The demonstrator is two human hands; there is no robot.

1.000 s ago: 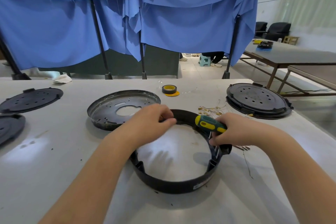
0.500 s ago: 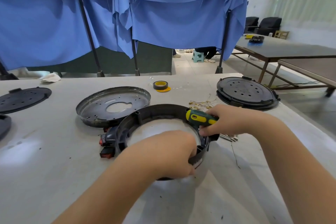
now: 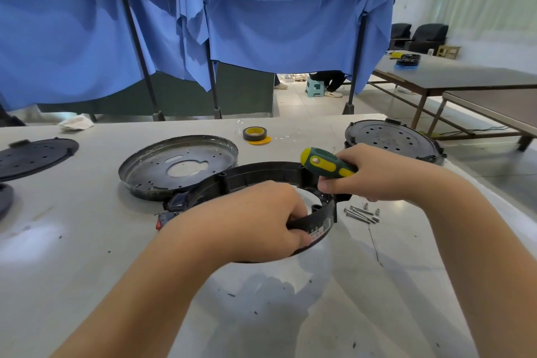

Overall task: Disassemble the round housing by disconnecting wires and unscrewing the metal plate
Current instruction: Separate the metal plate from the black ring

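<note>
I observe the round housing (image 3: 255, 176), a black plastic ring, lying on the white counter (image 3: 72, 256) directly in front of me, with its near edge raised off the surface. My left hand (image 3: 247, 221) is over the near side of the ring, fingers curled round the rim and clamped on it where a printed label shows. The ring's far arc runs clear of that hand, toward the back of the counter.

My right hand (image 3: 374, 174) is at the right side of the ring, closed round a green and yellow screwdriver (image 3: 327, 166). The handle's butt end points left and slightly up; the blade is hidden behind the hand, so I cannot tell where the tip sits. The thumb of this hand lies just above the ring's right inner wall.

The metal plate (image 3: 177, 167), a shallow grey dish with a central opening, lies flat just behind and left of the ring. The ring's far-left edge overlaps or touches it; I cannot tell which. At the ring's left side a dark fitting with a red part (image 3: 171, 211) projects outward.

A small group of loose screws (image 3: 361, 213) lies on the counter just right of the ring, below my right hand. A roll of black and yellow tape (image 3: 255, 134) sits farther back. A black perforated disc (image 3: 392, 139) lies at the right rear, and another disc (image 3: 35, 155) at the far left.
</note>
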